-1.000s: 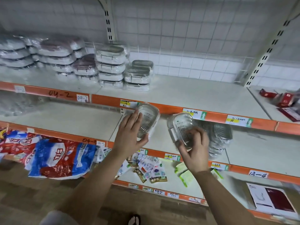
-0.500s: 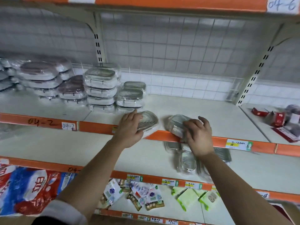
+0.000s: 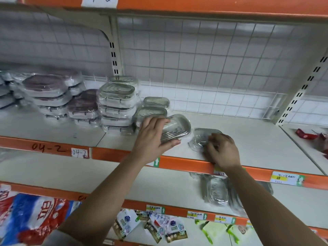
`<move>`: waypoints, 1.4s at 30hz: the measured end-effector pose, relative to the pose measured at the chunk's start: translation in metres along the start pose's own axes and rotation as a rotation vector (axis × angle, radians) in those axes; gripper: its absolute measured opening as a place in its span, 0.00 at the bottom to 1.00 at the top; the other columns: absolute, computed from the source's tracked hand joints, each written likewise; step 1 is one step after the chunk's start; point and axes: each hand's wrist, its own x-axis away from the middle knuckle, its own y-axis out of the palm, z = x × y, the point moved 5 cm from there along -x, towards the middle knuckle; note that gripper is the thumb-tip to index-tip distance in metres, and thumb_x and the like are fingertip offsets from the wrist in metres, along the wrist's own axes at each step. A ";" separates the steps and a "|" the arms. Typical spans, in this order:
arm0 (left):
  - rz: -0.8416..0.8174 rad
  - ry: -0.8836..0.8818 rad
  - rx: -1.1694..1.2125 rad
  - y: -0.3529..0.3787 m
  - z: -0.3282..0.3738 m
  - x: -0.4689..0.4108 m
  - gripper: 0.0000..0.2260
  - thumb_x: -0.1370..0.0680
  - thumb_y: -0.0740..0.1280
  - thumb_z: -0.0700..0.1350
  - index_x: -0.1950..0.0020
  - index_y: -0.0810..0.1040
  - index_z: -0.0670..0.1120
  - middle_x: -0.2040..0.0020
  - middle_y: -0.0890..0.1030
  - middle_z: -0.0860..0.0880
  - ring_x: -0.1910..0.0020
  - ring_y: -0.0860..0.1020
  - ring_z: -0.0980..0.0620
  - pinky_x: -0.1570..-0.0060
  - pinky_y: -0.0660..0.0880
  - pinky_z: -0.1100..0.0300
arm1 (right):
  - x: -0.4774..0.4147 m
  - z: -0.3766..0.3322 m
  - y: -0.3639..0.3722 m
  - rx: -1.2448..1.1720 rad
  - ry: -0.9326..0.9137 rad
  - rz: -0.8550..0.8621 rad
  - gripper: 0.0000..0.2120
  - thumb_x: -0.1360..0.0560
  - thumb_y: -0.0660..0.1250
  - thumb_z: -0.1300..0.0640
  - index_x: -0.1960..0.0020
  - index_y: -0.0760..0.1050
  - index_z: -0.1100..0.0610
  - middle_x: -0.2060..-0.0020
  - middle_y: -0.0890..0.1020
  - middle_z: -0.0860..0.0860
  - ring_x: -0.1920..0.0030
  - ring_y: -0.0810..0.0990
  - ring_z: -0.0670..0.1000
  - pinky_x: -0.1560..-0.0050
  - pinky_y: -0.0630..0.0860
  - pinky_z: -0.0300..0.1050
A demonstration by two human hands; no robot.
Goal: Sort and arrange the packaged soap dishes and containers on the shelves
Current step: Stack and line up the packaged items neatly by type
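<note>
My left hand (image 3: 154,137) grips a plastic-wrapped metal soap dish (image 3: 179,126), tilted, just right of two short stacks of the same dishes (image 3: 153,110) on the upper white shelf (image 3: 257,139). My right hand (image 3: 222,150) holds a second wrapped soap dish (image 3: 201,137) that lies flat on the shelf near its front edge. A taller stack of wrapped dishes (image 3: 118,105) stands further left. More wrapped soap dishes (image 3: 217,191) lie on the shelf below.
Stacks of wrapped containers with dark lids (image 3: 48,91) fill the upper shelf's left part. Red packages (image 3: 305,134) lie on the neighbouring shelf at right. A large red and blue bag (image 3: 30,219) and small packets (image 3: 159,226) sit on the lower shelves. A wire grid backs the shelf.
Both hands have carried their soap dishes up from the lower shelf onto the upper shelf and further in, toward the short stacks. The camera has tilted upward.
</note>
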 end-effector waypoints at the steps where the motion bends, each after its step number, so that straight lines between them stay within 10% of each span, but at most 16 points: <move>1: 0.009 0.006 -0.050 -0.005 -0.001 -0.009 0.34 0.29 0.59 0.71 0.35 0.73 0.46 0.37 0.75 0.49 0.36 0.66 0.47 0.39 0.60 0.55 | -0.002 -0.002 0.004 0.007 -0.005 0.002 0.12 0.26 0.68 0.57 0.44 0.79 0.62 0.46 0.82 0.57 0.38 0.73 0.60 0.41 0.71 0.48; 20: -0.511 -0.108 -0.308 0.027 -0.088 -0.193 0.30 0.23 0.68 0.55 0.26 0.64 0.45 0.27 0.65 0.43 0.29 0.58 0.42 0.36 0.62 0.47 | -0.043 -0.021 0.048 0.022 -0.059 0.061 0.09 0.28 0.67 0.54 0.52 0.74 0.58 0.53 0.79 0.52 0.45 0.71 0.57 0.52 0.72 0.47; 25: -0.668 -0.135 -0.380 0.048 -0.100 -0.186 0.22 0.21 0.67 0.48 0.29 0.69 0.42 0.33 0.71 0.40 0.34 0.70 0.40 0.37 0.70 0.48 | -0.045 -0.017 0.050 0.018 -0.030 0.062 0.10 0.28 0.70 0.53 0.52 0.74 0.56 0.53 0.79 0.50 0.44 0.70 0.55 0.52 0.73 0.48; 32: -0.390 -0.284 -0.325 0.051 -0.102 -0.177 0.16 0.22 0.62 0.33 0.34 0.69 0.37 0.39 0.71 0.39 0.41 0.75 0.39 0.43 0.72 0.50 | -0.045 -0.019 0.049 0.017 -0.088 0.062 0.16 0.29 0.60 0.47 0.53 0.73 0.59 0.53 0.77 0.53 0.47 0.73 0.58 0.33 0.66 0.55; 42: -0.263 -0.139 -0.329 0.042 -0.082 -0.131 0.24 0.23 0.60 0.33 0.27 0.67 0.43 0.28 0.67 0.42 0.31 0.68 0.40 0.36 0.68 0.49 | -0.047 -0.005 0.057 -0.033 -0.010 -0.040 0.18 0.24 0.69 0.48 0.36 0.77 0.51 0.30 0.72 0.49 0.35 0.70 0.61 0.39 0.62 0.43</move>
